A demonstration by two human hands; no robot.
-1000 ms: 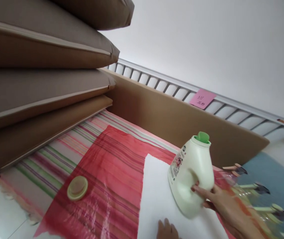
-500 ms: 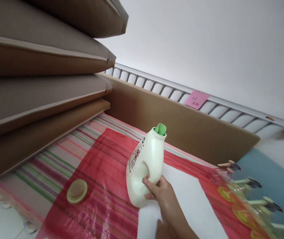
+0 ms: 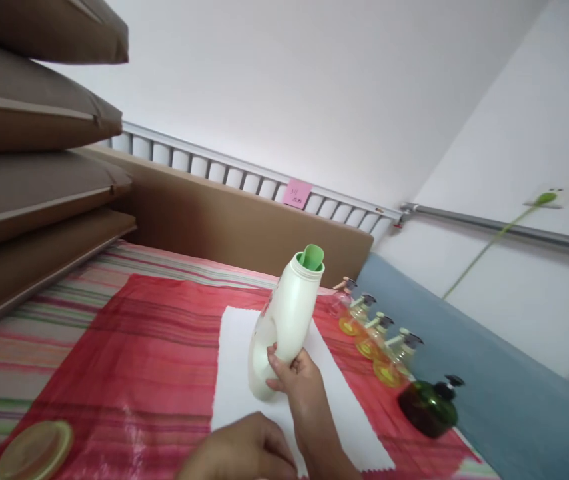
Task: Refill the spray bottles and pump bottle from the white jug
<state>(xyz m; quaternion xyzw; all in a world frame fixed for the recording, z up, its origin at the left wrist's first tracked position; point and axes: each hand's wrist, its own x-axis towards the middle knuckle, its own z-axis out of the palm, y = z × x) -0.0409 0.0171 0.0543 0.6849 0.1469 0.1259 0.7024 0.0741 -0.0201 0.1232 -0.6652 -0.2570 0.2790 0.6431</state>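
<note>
A pale green-white detergent bottle (image 3: 294, 307) stands tilted slightly over a white sheet (image 3: 234, 340), its mouth uncapped and a green pouring spout (image 3: 312, 257) showing inside. My right hand (image 3: 297, 373) is wrapped round its handle, thumb toward the left. Low in the view, my left hand (image 3: 242, 447) is in front of the bottle and apart from it. Its fingers are curled and somewhat blurred, and whatever they may hold is hidden. A round yellowish lid (image 3: 34, 453) lies at the lower left on the red plastic sheet (image 3: 154, 353).
Several clear pump bottles (image 3: 382, 333) with coloured liquid stand in a row on the right, a dark green pump bottle (image 3: 429, 403) nearest. Stacked brown cushions (image 3: 39, 180) rise at the left. Behind are a brown board (image 3: 224, 220), a radiator (image 3: 189, 163) and a pink note (image 3: 297, 193).
The view has swung right, bringing the dark green pump bottle into sight. My left hand has come in from below. My right hand still grips the detergent bottle, now turned with its label mostly hidden.
</note>
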